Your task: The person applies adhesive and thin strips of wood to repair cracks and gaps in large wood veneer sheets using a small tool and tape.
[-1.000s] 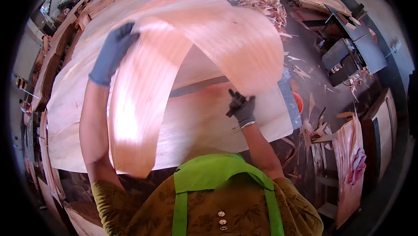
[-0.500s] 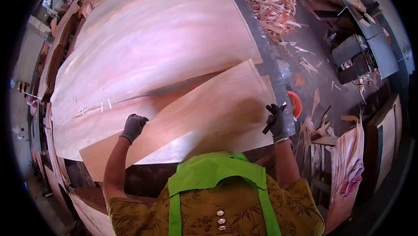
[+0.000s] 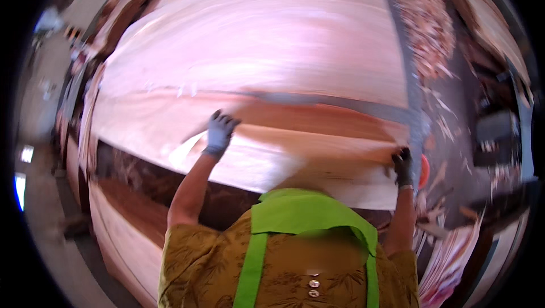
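A thin, pale wood veneer strip (image 3: 318,144) lies across the near part of the work surface, its far edge raised and casting a shadow. My left hand (image 3: 220,133), in a grey glove, has its fingers curled on the strip's left end. At the right end, my right hand (image 3: 402,167), in a dark glove, is closed on the strip's edge; whether it also holds the dark tool from before is blurred. Beyond the strip, a large veneer sheet (image 3: 272,47) covers the surface, with a dark gap between the two.
A grey metal edge (image 3: 404,52) runs along the surface's right side. Past it are a heap of veneer scraps (image 3: 423,24) and a red round container (image 3: 424,172). Stacked veneer (image 3: 122,228) stands at the lower left, more (image 3: 454,257) at the lower right.
The strip has turned from slanting to nearly level with the large sheet's near edge. My left hand has moved onto its end. The view has swung, shifting the scene right.
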A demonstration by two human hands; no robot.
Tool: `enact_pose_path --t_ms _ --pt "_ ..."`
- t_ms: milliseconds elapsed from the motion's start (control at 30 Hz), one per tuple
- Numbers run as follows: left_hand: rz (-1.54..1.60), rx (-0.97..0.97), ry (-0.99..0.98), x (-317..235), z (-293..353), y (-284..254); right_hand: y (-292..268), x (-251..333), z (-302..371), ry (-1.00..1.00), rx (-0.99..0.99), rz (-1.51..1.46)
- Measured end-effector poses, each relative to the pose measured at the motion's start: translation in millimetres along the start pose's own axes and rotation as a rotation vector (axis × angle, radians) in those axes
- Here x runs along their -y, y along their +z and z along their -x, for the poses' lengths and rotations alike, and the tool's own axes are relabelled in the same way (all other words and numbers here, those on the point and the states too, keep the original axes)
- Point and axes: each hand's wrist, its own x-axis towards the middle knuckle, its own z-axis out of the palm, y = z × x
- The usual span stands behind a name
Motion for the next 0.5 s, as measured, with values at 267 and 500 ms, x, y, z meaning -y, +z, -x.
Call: enact_pose_path --t_ms 267,500 --pt "-0.174 0.118 -0.313 18 31 24 -11 -18 18 0.215 0.051 -0.312" --pt "-0.132 0.213 -0.624 72 52 15 -32 -10 -3 0.188 -0.068 -0.287"
